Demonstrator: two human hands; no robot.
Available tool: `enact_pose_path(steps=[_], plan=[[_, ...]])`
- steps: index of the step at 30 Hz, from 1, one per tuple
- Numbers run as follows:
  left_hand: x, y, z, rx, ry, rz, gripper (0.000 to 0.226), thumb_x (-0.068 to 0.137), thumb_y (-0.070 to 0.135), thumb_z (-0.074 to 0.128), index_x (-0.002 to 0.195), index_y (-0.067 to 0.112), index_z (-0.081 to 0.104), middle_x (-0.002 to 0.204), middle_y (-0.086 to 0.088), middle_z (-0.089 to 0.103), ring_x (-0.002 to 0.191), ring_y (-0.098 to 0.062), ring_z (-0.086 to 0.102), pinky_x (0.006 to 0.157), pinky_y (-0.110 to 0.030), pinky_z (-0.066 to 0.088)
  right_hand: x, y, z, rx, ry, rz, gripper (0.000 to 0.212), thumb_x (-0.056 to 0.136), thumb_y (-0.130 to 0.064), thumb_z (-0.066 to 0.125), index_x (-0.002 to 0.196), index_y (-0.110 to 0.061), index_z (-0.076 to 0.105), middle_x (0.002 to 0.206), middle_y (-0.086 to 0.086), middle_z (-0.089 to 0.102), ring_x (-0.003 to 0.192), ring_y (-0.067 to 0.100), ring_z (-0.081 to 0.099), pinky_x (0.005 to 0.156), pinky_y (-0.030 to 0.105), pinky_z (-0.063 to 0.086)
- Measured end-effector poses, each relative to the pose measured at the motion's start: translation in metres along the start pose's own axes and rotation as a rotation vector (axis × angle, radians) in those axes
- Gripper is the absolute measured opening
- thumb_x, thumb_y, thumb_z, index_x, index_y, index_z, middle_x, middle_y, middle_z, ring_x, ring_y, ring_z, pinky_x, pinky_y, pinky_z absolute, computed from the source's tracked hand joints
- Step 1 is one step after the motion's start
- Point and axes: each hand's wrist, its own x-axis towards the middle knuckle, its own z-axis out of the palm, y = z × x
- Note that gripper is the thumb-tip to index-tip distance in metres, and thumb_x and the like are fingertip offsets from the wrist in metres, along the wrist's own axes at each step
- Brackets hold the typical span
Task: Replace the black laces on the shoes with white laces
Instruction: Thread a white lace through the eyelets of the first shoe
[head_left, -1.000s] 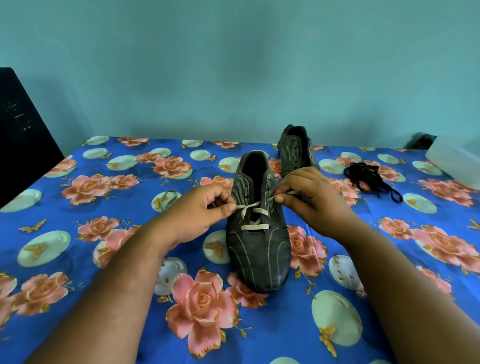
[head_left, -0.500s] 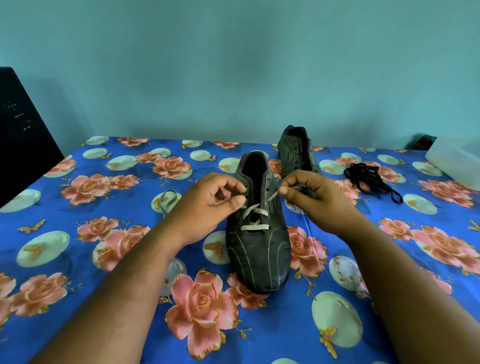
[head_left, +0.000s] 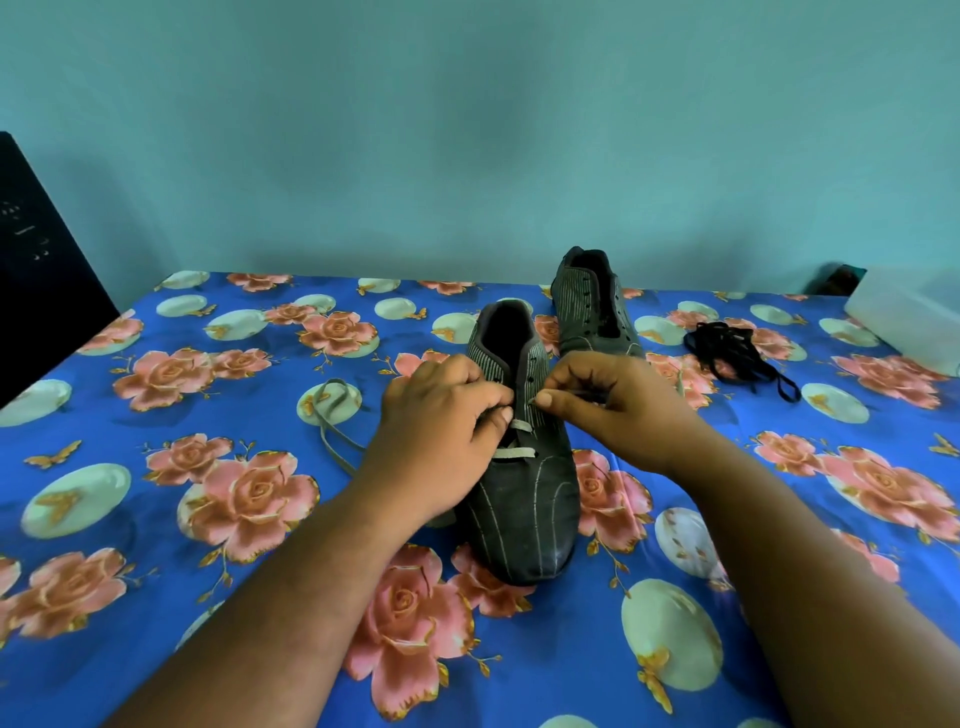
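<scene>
Two hands meet over the eyelets of a dark shoe (head_left: 524, 499) that lies toe toward the camera on a blue flowered cloth (head_left: 156, 597). The left hand (head_left: 441, 431) has its fingers curled, pinching the white lace (head_left: 514, 453) at the shoe's left eyelet row. The right hand (head_left: 618, 410) pinches thumb to forefinger at the right eyelet row; what it grips is too small to tell. White lace crosses the two lowest eyelet pairs. A loose lace end (head_left: 332, 415) trails left. Behind stands the second shoe (head_left: 592, 306), unlaced. The black laces (head_left: 737, 353) lie bundled to the right.
</scene>
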Motion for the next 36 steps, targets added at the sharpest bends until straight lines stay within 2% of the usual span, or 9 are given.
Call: enact_pose_path(steps=[4,8,15,21,26,29,31,34,36], plan=[[0.004,0.002,0.007,-0.174,-0.028,-0.135,0.019,0.098,0.037,0.061,0.111,0.031,0.074,0.101,0.01,0.053,0.112,-0.016,0.046,0.098,-0.044,0.041,0.001,-0.003,-0.002,-0.073,0.012,-0.053,0.007,0.088,-0.031,0.077,0.089,-0.027,0.072,0.086,-0.012,0.071,0.079,0.016,0.067,0.07,0.039,0.053],[0.006,-0.001,0.007,-0.378,-0.067,-0.209,0.009,0.095,0.035,0.069,0.102,0.034,0.075,0.097,0.013,0.055,0.104,-0.013,0.054,0.1,-0.049,0.045,0.001,-0.001,-0.001,-0.099,0.047,-0.079,0.005,0.088,-0.026,0.078,0.092,-0.027,0.076,0.091,-0.018,0.071,0.082,0.01,0.069,0.071,0.04,0.054],[0.007,0.003,0.001,-0.529,-0.123,-0.25,0.008,0.094,0.017,0.07,0.095,0.025,0.073,0.088,0.019,0.057,0.077,0.016,0.056,0.073,-0.007,0.044,0.002,0.003,-0.001,-0.131,0.038,-0.134,0.007,0.087,-0.027,0.079,0.093,-0.025,0.076,0.088,-0.016,0.071,0.078,0.016,0.068,0.067,0.044,0.055],[0.008,-0.002,-0.009,-0.748,-0.202,-0.336,0.022,0.099,0.005,0.061,0.097,0.022,0.075,0.086,0.011,0.071,0.074,0.009,0.063,0.073,-0.012,0.048,0.007,0.01,-0.005,-0.251,0.108,-0.273,0.012,0.091,-0.036,0.074,0.091,-0.024,0.077,0.087,-0.012,0.068,0.079,0.016,0.068,0.073,0.048,0.051],[0.007,-0.015,-0.029,-0.544,-0.225,-0.214,0.025,0.098,0.006,0.062,0.1,0.026,0.077,0.089,0.009,0.064,0.08,0.006,0.055,0.069,-0.004,0.041,0.006,0.007,-0.006,-0.271,0.083,-0.241,0.011,0.09,-0.034,0.077,0.092,-0.024,0.077,0.084,-0.011,0.07,0.076,0.014,0.068,0.069,0.044,0.053],[0.007,-0.019,-0.026,-0.454,-0.163,-0.134,0.022,0.094,0.016,0.07,0.095,0.037,0.076,0.098,0.001,0.063,0.105,-0.01,0.059,0.089,-0.023,0.047,0.002,-0.002,-0.004,-0.207,0.046,-0.166,0.019,0.088,-0.044,0.073,0.091,-0.026,0.074,0.081,-0.011,0.07,0.074,0.012,0.067,0.064,0.037,0.052],[0.007,-0.016,-0.022,-0.434,-0.136,-0.108,0.018,0.092,0.021,0.073,0.095,0.039,0.075,0.097,0.002,0.06,0.101,-0.012,0.058,0.084,-0.033,0.047,-0.001,-0.006,-0.001,-0.194,0.033,-0.1,0.031,0.089,-0.057,0.064,0.089,-0.026,0.069,0.072,-0.006,0.066,0.066,0.012,0.062,0.059,0.034,0.048],[0.007,-0.01,-0.015,-0.399,-0.103,-0.066,0.015,0.093,0.023,0.072,0.101,0.035,0.075,0.097,0.011,0.056,0.089,0.002,0.052,0.077,-0.021,0.037,0.0,-0.009,0.004,-0.245,0.038,0.007,0.048,0.095,-0.061,0.052,0.075,-0.018,0.058,0.057,0.002,0.05,0.053,0.014,0.044,0.051,0.029,0.035],[0.008,-0.008,-0.009,-0.374,-0.076,-0.064,0.014,0.095,0.025,0.07,0.106,0.032,0.075,0.096,0.012,0.054,0.095,-0.004,0.051,0.08,-0.023,0.037,0.002,-0.014,0.006,-0.236,0.021,0.078,0.051,0.096,-0.053,0.054,0.067,-0.012,0.052,0.056,0.006,0.045,0.052,0.011,0.037,0.05,0.025,0.029]])
